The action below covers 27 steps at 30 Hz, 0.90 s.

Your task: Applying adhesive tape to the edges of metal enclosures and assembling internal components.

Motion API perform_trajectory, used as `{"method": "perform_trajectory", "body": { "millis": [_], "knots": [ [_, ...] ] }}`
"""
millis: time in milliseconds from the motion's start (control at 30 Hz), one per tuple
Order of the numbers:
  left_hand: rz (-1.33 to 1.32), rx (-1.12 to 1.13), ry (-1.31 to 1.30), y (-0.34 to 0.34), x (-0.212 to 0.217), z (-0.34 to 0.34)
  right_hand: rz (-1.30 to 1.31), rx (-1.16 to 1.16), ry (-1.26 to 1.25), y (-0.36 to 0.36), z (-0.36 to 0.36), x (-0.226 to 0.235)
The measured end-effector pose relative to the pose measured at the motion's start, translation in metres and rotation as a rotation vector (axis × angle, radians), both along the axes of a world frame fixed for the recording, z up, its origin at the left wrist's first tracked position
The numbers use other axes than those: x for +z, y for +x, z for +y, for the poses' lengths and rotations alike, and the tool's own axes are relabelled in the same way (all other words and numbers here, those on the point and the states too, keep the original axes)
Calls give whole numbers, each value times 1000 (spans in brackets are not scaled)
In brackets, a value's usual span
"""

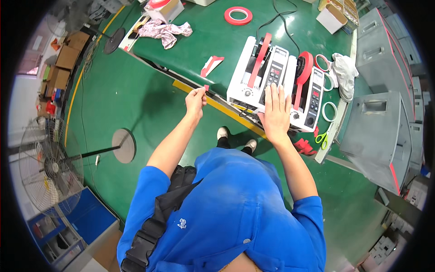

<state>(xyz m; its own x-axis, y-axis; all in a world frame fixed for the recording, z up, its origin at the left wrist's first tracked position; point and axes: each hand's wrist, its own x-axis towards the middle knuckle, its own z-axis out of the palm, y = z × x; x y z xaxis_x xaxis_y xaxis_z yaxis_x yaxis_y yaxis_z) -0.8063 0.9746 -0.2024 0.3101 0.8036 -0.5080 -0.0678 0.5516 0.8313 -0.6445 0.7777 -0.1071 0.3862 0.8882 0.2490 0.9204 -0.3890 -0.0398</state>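
Note:
My left hand (195, 102) is closed in a pinch at the near edge of the green table, with a small piece of red tape (206, 87) at its fingertips. My right hand (275, 109) is open, fingers stretched out over the front of a white tape dispenser (240, 86) near its button panel; whether it presses a button is hidden. Red tape runs down from the roll on top of that machine. A second dispenser (312, 102) stands close on the right, carrying a large roll of red tape (306, 63).
A red tape roll (238, 16), a patterned cloth (165, 31) and a red-and-white scrap (211, 66) lie on the green table (204, 43). Green scissors (321, 139) and a white cloth (343, 75) are at the right. Grey metal cabinets (374, 131) stand beyond; a fan (52, 167) stands left.

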Motion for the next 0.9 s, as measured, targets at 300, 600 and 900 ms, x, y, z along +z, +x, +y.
{"method": "perform_trajectory", "body": {
  "millis": [300,600,900],
  "knots": [
    [53,-77,33,24,-13,50,69,33,121,2,-1,5],
    [119,-151,94,40,-25,67,49,1,180,5,3,2],
    [379,-257,275,56,-38,93,231,-19,304,10,2,12]
  ]
}}
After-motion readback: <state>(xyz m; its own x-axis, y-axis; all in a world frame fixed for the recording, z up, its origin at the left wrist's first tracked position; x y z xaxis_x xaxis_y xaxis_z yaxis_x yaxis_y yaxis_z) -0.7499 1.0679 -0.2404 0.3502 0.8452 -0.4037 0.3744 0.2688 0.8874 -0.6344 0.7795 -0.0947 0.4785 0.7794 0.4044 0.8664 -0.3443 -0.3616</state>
